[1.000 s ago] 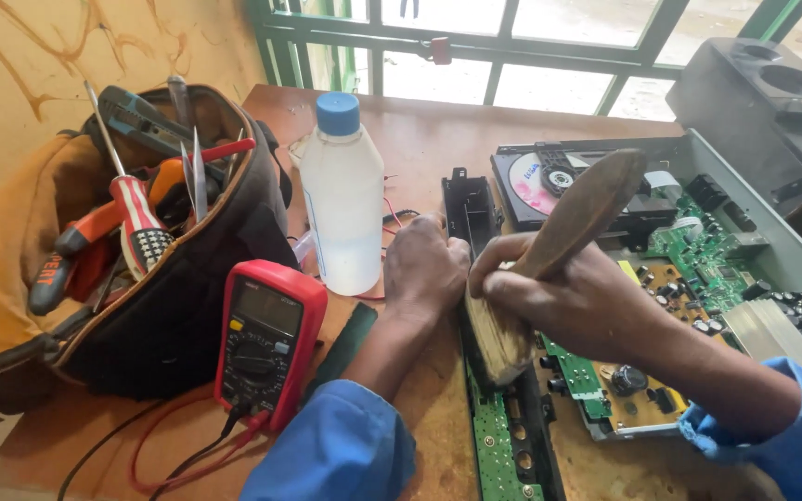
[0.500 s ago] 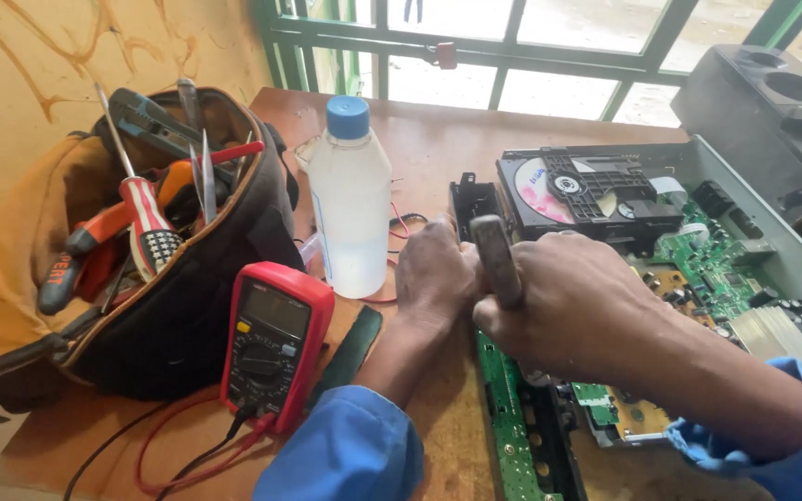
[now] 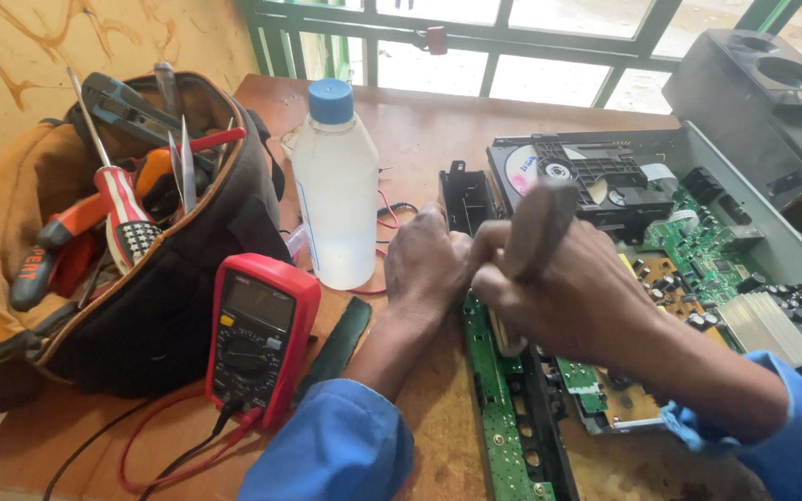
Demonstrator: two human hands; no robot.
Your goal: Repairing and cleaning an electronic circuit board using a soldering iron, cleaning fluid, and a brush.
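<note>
Two bare hands are working at an opened disc player chassis [image 3: 763,232] on a wooden table [image 3: 438,139]; right hand [image 3: 563,292] is gripping a wooden-handled brush [image 3: 531,241], fingers curled tight around the handle, bristle end pointing down onto the long green circuit strip [image 3: 498,408] at the chassis front edge. Left hand [image 3: 427,264] is resting just beside it, fingers bent and pressing down near the black front panel [image 3: 466,199]; can't tell if it is pinching anything. Clear plastic bottle with blue cap [image 3: 336,186] is standing upright just left of the left hand. Red multimeter [image 3: 260,334] is leaning against an open tool bag [image 3: 141,306] full of screwdrivers, red and black leads trailing over the table
</note>
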